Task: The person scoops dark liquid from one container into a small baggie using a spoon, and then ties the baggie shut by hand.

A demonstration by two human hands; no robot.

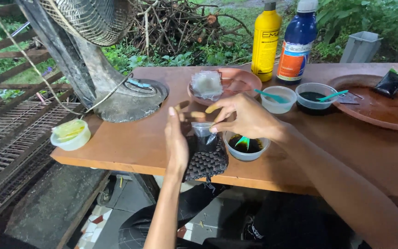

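Smooth brown tabletop (129,143); both hands' fingers (217,130) on crinkly clear bag (204,136).

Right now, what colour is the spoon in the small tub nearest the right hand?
Green and yellow, standing in dark liquid in the tub beside the right hand; head view.

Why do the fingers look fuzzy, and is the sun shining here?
In the head view, the fingertips of the right hand smear from motion blur above the small plastic bag, which the left hand steadies; the light is soft and dim, with no hard shadows on the brown table; the yellow bottle shows slight glare.
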